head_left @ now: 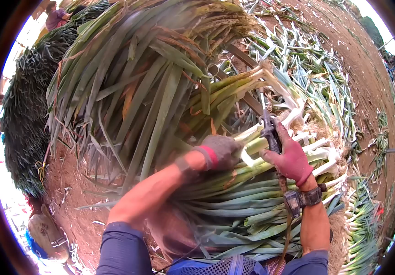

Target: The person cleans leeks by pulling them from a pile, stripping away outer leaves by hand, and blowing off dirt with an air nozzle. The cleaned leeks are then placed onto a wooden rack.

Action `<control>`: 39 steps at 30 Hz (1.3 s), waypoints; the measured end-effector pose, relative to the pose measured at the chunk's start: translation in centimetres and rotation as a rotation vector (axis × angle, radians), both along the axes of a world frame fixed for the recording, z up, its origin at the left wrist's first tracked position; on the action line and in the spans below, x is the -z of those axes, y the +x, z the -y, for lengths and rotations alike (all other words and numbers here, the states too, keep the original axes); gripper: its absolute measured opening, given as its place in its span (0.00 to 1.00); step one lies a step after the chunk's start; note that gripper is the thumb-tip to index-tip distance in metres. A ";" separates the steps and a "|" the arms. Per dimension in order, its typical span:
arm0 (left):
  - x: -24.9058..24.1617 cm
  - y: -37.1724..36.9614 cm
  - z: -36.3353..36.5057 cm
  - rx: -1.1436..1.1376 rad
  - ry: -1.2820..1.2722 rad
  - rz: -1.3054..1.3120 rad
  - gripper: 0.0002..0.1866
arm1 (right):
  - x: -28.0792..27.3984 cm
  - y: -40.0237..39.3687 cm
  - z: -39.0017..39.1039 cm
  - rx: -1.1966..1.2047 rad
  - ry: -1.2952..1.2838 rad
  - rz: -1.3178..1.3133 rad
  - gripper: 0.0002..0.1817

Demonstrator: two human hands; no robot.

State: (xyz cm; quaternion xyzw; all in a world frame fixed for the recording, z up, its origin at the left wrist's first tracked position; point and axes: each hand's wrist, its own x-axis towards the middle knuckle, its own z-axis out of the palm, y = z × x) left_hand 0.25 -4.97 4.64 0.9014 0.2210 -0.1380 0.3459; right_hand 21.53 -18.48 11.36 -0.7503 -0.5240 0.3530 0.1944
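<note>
My right hand (290,158), in a red glove, is closed around a dark blow gun (269,129) with a thin metal nozzle pointing away from me. A hose runs down from it past my wrist. My left hand (220,151), in a grey glove with a pink cuff, is curled on the stalk of a leek (251,145); the fingertips are partly hidden. Beneath both hands a pile of leeks (234,199) lies with white root ends to the right and green leaves to the left. The area around my left forearm is smeared or misty.
A big leek bundle (138,87) rises in front on a metal frame (244,57). Trimmed leaves (298,64) litter the ground beyond. A tall leek stack (28,110) stands left. Another person (48,233) is at lower left, one more (56,17) at upper left. Leeks (361,229) lie in a row at right.
</note>
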 end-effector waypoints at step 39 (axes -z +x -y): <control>7.8 6.0 -20.7 -0.777 0.436 -0.089 0.19 | 5.2 -2.8 -10.9 -0.043 -0.061 0.000 0.60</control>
